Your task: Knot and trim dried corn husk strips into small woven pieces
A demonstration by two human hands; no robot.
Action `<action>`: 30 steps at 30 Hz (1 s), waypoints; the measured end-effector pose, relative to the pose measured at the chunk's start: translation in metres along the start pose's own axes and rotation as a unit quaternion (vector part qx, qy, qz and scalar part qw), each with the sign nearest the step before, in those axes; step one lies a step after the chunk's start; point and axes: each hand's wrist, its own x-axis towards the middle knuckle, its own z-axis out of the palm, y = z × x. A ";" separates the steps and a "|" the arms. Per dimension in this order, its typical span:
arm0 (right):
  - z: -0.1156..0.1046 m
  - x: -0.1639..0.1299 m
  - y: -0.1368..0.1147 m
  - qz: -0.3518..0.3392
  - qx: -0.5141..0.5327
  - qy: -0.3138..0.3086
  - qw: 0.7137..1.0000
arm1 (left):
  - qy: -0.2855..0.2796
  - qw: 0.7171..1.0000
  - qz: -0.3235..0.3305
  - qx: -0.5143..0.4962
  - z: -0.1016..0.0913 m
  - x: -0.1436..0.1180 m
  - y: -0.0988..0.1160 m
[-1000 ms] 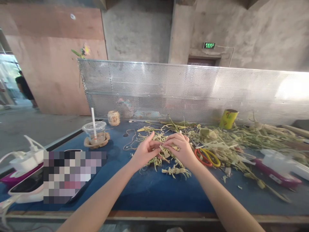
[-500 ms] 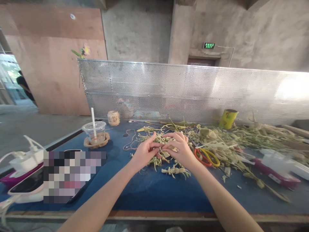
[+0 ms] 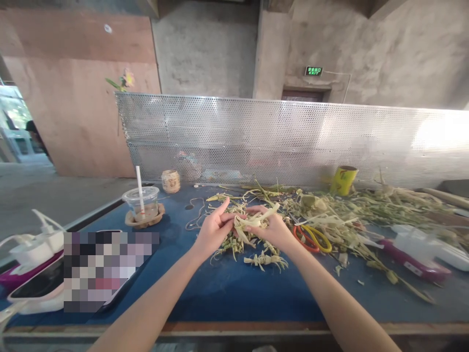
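My left hand point(image 3: 214, 230) and my right hand point(image 3: 269, 229) meet over the middle of the blue table point(image 3: 227, 288). Between them they pinch a pale, curled strip of dried leaf point(image 3: 254, 220), lifted just above a small heap of leaf scraps point(image 3: 238, 242). The left thumb and fingers grip one end, the right fingers hold the other. A little knotted leaf piece point(image 3: 266, 260) lies on the table just in front of the hands.
Red-and-yellow scissors point(image 3: 313, 238) lie right of my right hand, amid a long spread of dried leaves point(image 3: 366, 215). A plastic cup with a straw point(image 3: 141, 203), a small jar point(image 3: 171, 181), a yellow cup point(image 3: 342, 180), chargers point(image 3: 34, 244) and a perforated metal screen point(image 3: 286, 142) surround the area.
Both hands have raised a pale leaf strip out of the heap and turned slightly palm-up. The view shifted a little to the right.
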 end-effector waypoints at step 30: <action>0.007 -0.001 -0.006 0.021 0.141 -0.083 0.986 | 0.055 0.913 0.157 0.374 0.004 -0.008 -0.010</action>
